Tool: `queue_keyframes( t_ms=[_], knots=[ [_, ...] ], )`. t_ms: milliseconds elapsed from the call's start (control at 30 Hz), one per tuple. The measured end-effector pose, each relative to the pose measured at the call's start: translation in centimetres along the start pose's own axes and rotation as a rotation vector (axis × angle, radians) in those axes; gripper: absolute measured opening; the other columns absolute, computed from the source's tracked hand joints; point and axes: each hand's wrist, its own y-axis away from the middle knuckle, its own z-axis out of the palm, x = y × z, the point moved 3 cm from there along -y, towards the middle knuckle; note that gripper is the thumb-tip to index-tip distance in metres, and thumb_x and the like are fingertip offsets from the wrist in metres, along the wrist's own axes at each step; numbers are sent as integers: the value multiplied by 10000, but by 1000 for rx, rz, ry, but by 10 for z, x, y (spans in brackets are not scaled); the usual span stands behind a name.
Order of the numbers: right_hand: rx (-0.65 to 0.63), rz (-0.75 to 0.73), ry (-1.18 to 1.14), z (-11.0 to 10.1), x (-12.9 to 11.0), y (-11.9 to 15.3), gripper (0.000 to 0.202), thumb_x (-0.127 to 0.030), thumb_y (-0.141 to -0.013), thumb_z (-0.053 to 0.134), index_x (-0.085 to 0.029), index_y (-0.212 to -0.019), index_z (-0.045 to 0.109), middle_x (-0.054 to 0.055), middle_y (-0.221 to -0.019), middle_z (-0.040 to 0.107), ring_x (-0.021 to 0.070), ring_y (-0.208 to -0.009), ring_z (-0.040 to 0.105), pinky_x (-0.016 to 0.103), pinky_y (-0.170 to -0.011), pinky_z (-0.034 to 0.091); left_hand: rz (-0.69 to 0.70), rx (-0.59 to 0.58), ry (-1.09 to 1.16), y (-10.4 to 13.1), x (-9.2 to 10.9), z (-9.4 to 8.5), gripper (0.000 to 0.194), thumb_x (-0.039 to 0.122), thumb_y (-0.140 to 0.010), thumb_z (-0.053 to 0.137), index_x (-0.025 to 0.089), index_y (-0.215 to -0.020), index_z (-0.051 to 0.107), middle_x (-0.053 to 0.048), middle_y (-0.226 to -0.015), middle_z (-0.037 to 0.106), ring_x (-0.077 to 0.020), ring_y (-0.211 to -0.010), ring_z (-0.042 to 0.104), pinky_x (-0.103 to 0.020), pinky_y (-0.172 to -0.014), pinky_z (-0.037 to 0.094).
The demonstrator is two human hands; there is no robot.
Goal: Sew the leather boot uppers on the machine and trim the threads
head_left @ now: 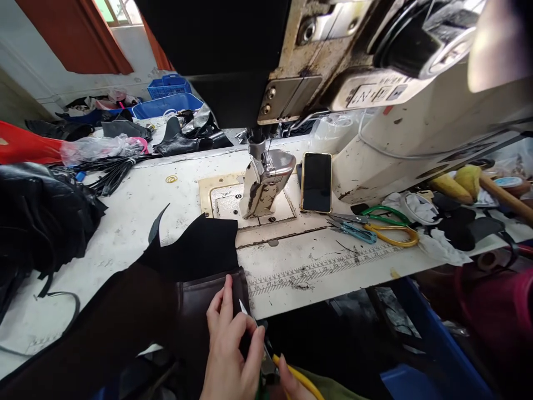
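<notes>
A dark brown leather piece [200, 297] with a black lining part [195, 250] lies over the front edge of the sewing machine table and hangs down toward me. My left hand [233, 344] grips it near its right edge, fingertips pressed on the leather and fingers bent. Low in the view, my right hand [291, 383] is partly cut off by the frame and closed round scissors [302, 381] with a yellow handle. Their pointed blade tip shows between the left hand's fingers and the leather edge. Part of the scissors is hidden behind the left hand.
A post-bed sewing machine [266, 178] rises beyond the leather. To its right are a phone [316, 183], blue thread snips [358, 232] and scissors with green and yellow handles [391, 233]. Black leather [41, 216] is heaped at left; a blue bin [441, 344] stands below right.
</notes>
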Motion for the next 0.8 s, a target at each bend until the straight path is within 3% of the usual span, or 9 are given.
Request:
queue_keyframes(
  t_ms=[100, 233, 300, 400, 500, 633, 800],
  knots=[
    [18, -16, 7, -4, 0, -6, 377, -514, -963, 555, -183, -1127, 633, 62, -1037, 662, 184, -846, 651, 336, -708, 558, -7, -9, 24, 0, -4, -2, 237, 215, -947, 441, 212, -725, 524, -144, -1634, 218, -339, -1432, 246, -639, -1039, 371],
    [12, -22, 16, 0, 4, -12, 724, -857, -802, 438, -192, -947, 685, 54, -769, 632, 178, -647, 588, 256, -506, 432, -91, -65, 134, -2, -10, -9, 247, 271, -922, 481, 217, -689, 545, -127, -1620, 260, -332, -1462, 254, -641, -1089, 330],
    [21, -29, 2, 3, 8, -16, 856, -936, -740, 359, -150, -860, 675, 54, -690, 590, 136, -558, 499, 227, -478, 356, -145, -104, 203, -3, -12, -14, 248, 294, -905, 502, 223, -673, 553, -109, -1614, 275, -329, -1469, 262, -640, -1099, 317],
    [21, -95, -53, 7, 13, -26, 892, -965, -721, 296, -133, -680, 615, 37, -584, 522, 93, -488, 389, 207, -473, 273, -193, -139, 280, -5, -13, -20, 237, 316, -887, 527, 228, -672, 575, -96, -1613, 262, -329, -1491, 223, -652, -1109, 287],
    [34, -175, -129, 8, 11, -37, 867, -962, -735, 254, -160, -523, 507, 16, -495, 446, 90, -455, 386, 205, -463, 248, -186, -169, 331, -5, -15, -24, 240, 340, -874, 554, 226, -668, 600, -103, -1607, 248, -335, -1507, 169, -664, -1118, 251],
    [33, -122, -210, 3, 5, -47, 842, -951, -740, 287, -163, -551, 516, -22, -435, 418, 74, -381, 375, 197, -416, 253, -153, -270, 404, -5, -22, -30, 228, 347, -848, 588, 237, -650, 619, -56, -1608, 238, -302, -1524, 85, -641, -1158, 155],
    [-44, -118, -285, -3, 1, -54, 788, -906, -752, 402, -167, -494, 491, -36, -377, 403, 57, -310, 360, 170, -328, 234, -194, -394, 533, -8, -29, -39, 173, 322, -826, 606, 248, -671, 625, -10, -1618, 207, -276, -1525, 42, -617, -1166, 160]
  ],
)
